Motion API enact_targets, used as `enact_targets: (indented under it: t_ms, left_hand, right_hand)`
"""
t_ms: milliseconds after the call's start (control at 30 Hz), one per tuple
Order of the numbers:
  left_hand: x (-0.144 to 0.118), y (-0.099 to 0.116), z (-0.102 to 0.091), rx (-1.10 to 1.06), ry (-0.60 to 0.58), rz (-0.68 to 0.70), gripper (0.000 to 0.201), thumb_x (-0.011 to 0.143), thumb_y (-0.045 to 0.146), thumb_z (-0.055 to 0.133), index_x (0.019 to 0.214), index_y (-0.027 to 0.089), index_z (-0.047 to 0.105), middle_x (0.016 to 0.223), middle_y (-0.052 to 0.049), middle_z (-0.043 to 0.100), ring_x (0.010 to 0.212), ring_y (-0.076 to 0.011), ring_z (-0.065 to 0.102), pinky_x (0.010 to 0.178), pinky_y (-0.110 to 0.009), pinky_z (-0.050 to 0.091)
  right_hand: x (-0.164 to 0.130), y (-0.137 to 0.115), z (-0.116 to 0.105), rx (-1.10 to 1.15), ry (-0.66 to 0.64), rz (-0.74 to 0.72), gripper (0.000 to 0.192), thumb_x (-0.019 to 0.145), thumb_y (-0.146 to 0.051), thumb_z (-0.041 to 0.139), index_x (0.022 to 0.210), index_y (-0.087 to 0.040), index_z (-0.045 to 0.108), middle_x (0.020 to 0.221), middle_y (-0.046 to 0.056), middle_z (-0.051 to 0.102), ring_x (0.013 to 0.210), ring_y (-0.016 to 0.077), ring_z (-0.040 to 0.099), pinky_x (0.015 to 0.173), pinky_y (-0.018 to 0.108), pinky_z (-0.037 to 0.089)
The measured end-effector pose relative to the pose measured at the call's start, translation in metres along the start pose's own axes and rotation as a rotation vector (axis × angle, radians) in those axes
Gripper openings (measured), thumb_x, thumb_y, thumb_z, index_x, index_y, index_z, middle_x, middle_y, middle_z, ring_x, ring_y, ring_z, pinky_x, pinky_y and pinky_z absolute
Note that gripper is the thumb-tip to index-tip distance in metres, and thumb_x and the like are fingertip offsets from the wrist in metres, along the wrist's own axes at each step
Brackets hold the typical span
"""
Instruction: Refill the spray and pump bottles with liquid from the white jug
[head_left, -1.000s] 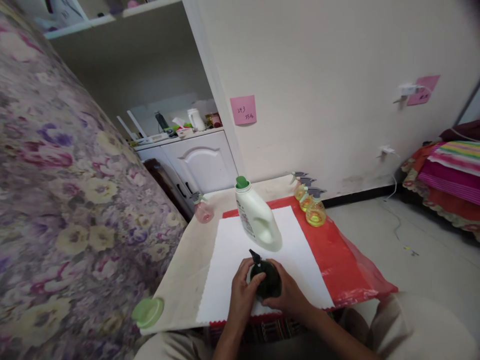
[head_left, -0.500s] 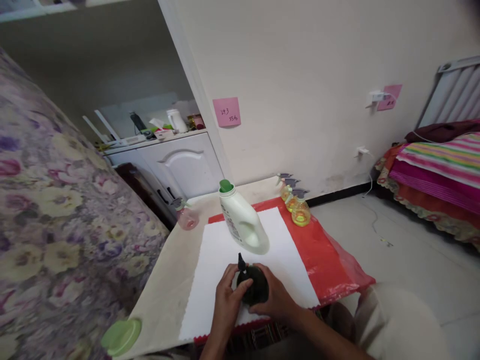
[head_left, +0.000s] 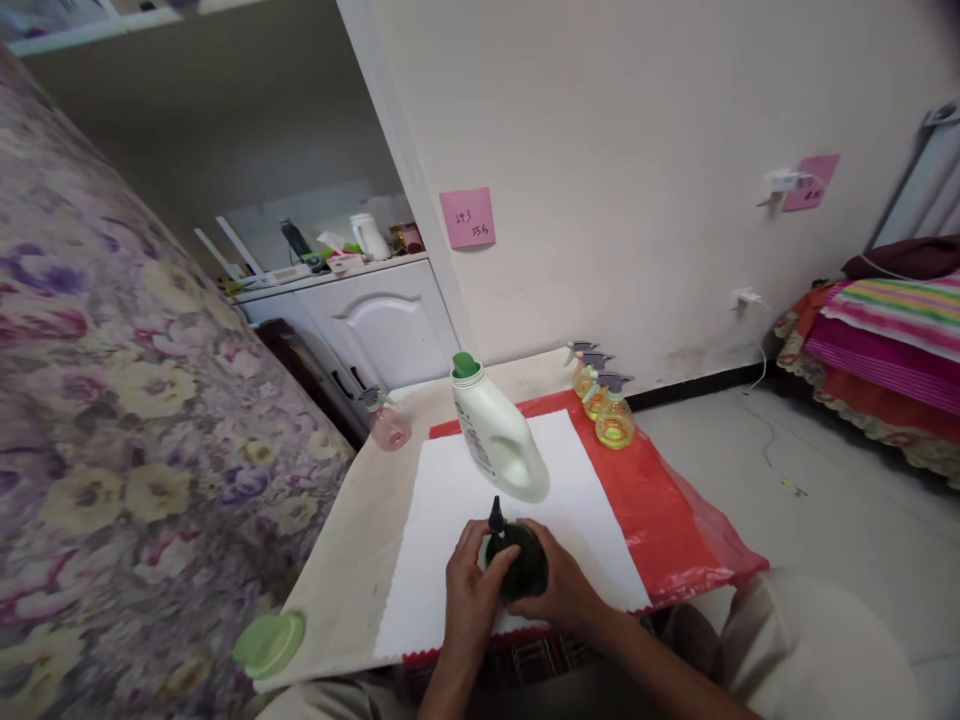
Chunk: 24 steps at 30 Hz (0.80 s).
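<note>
Near the front edge of the table, my left hand (head_left: pixel 472 585) and my right hand (head_left: pixel 564 585) are wrapped around a round dark spray bottle (head_left: pixel 529 562) with a black nozzle. My left thumb lies over its top, while my right fingers curve round its other side. Just beyond them a pale green detergent jug (head_left: pixel 501 435) stands on a white sheet (head_left: pixel 431 535), its cap off and a green spout showing in its neck. At the table's near left corner lies a light green cap-like piece (head_left: pixel 270 645). The bottle's lower part is hidden by my hands.
A pink spray bottle (head_left: pixel 390 427) stands at the table's back left. Several yellow spray bottles (head_left: pixel 615 427) line the back right, on red plastic sheeting (head_left: pixel 652 520). A floral curtain (head_left: pixel 150 430) hangs close on the left; a wall (head_left: pixel 600 200) rises behind.
The whole view has shifted slightly, so things appear a little farther right. My hands keep the same hold on the dark spray bottle, and the jug stays in place.
</note>
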<state>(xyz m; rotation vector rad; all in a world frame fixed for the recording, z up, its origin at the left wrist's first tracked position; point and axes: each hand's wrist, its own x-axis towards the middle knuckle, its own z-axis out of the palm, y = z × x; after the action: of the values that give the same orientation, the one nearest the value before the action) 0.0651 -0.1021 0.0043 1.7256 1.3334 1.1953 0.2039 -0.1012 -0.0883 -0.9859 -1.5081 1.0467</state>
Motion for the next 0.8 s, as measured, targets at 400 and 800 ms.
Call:
enact_targets:
  t_ms: [400,800]
  left_hand:
    - [-0.008,-0.001,0.008,0.012,0.117,-0.012,0.018,0.079,0.028,0.063,0.096,0.022,0.061,0.094,-0.001,0.061,0.095,-0.0202,0.056,0.087,-0.030,0.043]
    - [-0.002,0.001,-0.004,0.002,-0.054,0.023,0.030,0.081,0.029,0.061,0.110,0.022,0.060,0.113,-0.005,0.061,0.111,-0.0238,0.054,0.098,-0.035,0.039]
  right_hand:
    - [-0.001,0.007,0.001,0.008,0.004,-0.029,0.096,0.050,-0.018,0.083,0.133,-0.027,0.036,0.131,0.007,0.053,0.119,0.0289,0.052,0.101,0.046,0.042]
    - [0.000,0.002,0.000,-0.002,0.008,-0.009,0.099,0.048,-0.016,0.083,0.134,-0.025,0.036,0.133,0.009,0.052,0.121,0.0292,0.051,0.103,0.046,0.039]
